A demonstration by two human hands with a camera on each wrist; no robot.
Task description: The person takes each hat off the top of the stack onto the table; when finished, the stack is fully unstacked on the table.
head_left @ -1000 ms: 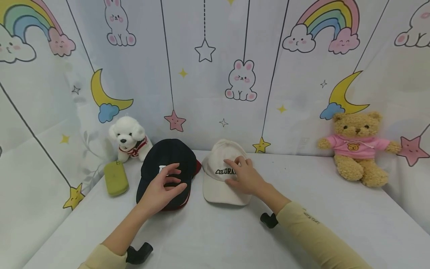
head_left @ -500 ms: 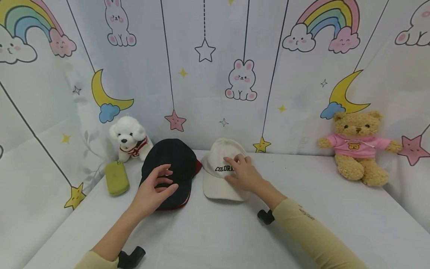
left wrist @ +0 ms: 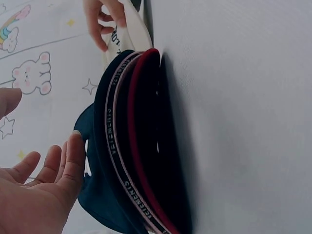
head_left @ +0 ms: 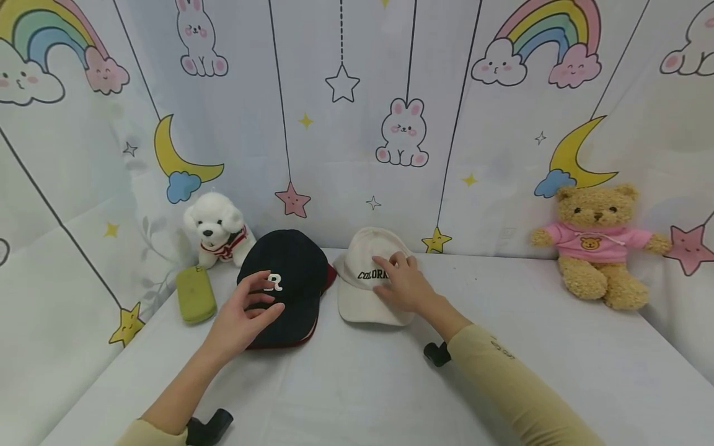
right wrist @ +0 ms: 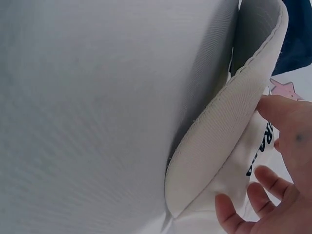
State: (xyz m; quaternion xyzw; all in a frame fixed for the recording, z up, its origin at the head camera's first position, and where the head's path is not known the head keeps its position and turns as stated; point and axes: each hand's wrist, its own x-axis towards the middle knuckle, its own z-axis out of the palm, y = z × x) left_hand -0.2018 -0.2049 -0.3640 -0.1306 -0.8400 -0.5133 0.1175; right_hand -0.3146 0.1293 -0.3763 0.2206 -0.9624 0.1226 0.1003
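A black baseball cap (head_left: 295,260) with a white R sits at the table's left middle, a dark red brim (left wrist: 139,112) showing beneath its own brim in the left wrist view. My left hand (head_left: 240,316) is over the cap's left front, fingers apart and loosely bent, gripping nothing. To its right stands a cream baseball cap (head_left: 365,303) lettered in black, partly covered by my right hand (head_left: 407,285). In the right wrist view, that hand's thumb lies where brim and crown meet, and its fingers are spread loosely in front of the crown.
Behind the black cap sits a white plush dog (head_left: 214,226), with a green case (head_left: 195,294) to its front left. A teddy bear (head_left: 597,248) in a pink top sits at the far right. A printed cloth wall (head_left: 346,155) closes off the back.
The cream cap's brim has shifted back, away from me, with my right hand at it. My left hand has drawn left and slightly back from the black cap, uncovering the R.
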